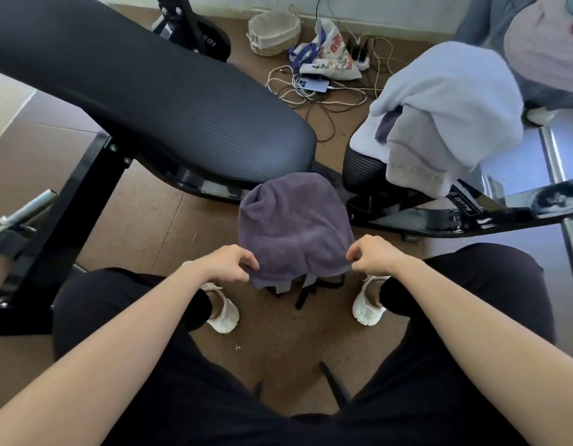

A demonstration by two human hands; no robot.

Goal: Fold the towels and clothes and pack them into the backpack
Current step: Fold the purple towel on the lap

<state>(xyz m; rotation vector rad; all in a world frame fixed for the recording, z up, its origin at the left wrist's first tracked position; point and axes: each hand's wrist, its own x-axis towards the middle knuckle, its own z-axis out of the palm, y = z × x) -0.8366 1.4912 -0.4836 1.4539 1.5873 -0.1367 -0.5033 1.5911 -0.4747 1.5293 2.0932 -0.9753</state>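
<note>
One purple towel (294, 226), pinched by left grip (228, 263) and right grip (372, 255), drapes the backpack (306, 286); more towels (439, 107) wait unfolded on the bench (359, 165), far right.

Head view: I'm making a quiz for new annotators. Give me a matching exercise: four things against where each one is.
1 purple terry towel
2 pale blue fleece cloth
3 round woven basket
4 light blue smartphone

A among white cables
B pinched by left hand and right hand
C draped over black ribbed bench pad
D by the far wall

Pairs: 1-B, 2-C, 3-D, 4-A
</note>
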